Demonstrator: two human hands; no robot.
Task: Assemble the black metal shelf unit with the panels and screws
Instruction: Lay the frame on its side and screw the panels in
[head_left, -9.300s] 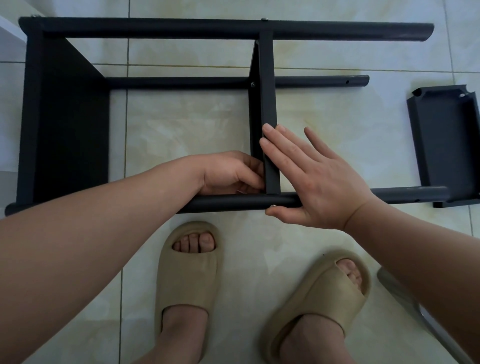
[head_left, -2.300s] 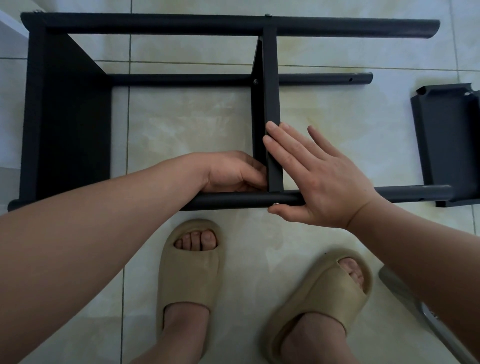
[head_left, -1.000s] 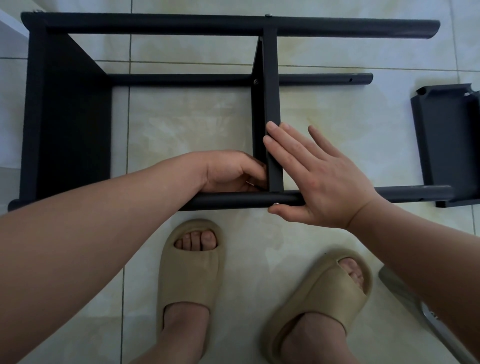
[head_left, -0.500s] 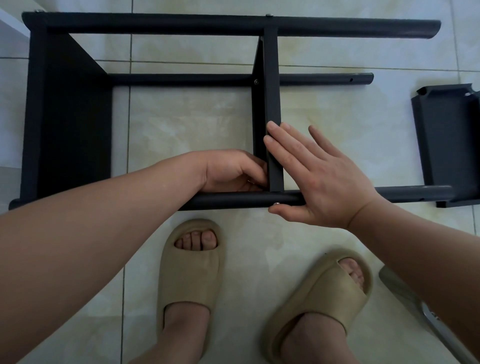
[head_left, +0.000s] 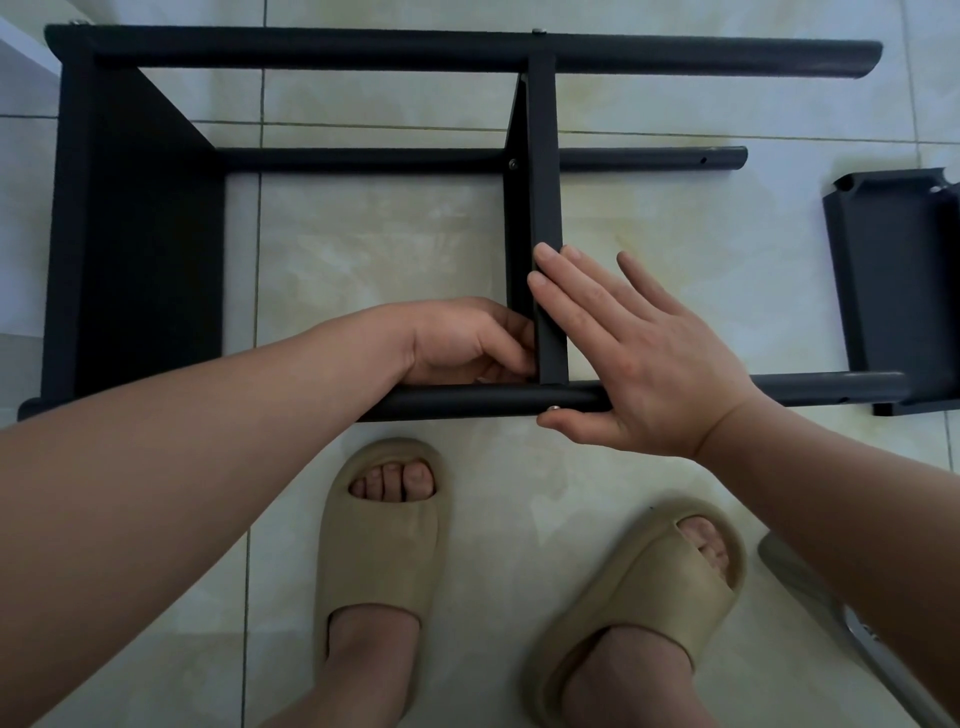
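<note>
A: How far along, judging from here?

B: About halfway, probably. Lying on its side on the tiled floor (head_left: 363, 249), across the upper half of the frame: the shelf unit (head_left: 72, 208). Already joined to the long tubes: the end panel (head_left: 150, 249) at the left and the middle panel (head_left: 545, 208) near the centre. Visible as small bright heads: one screw (head_left: 538, 32) on the far tube (head_left: 675, 52) at the top edge, and a second screw (head_left: 555, 409) on the near tube (head_left: 467, 402), just beside the thumb of the right grip (head_left: 639, 358).

A: And left to do?

B: Waiting at the right edge, not joined: the loose panel (head_left: 893, 286) (touching the end of the near tube or only behind it, hard to say). Also open holes near the right ends of two tubes, so most likely more screws to put in.

A: And the grips?

B: Right grip: flat, fingers straight and apart, pressed on the edge of the middle panel and across the near tube. Left grip (head_left: 467, 343): fingers curled into the inner corner of middle panel and near tube, tips hidden behind the panel edge; impossible to tell whether pinching something small or empty.

A: Anything else unclear?

B: Cut off at lower right: a grey metal piece (head_left: 831, 613), not possible to name. No sight of a fourth tube, perhaps under the near one.
</note>
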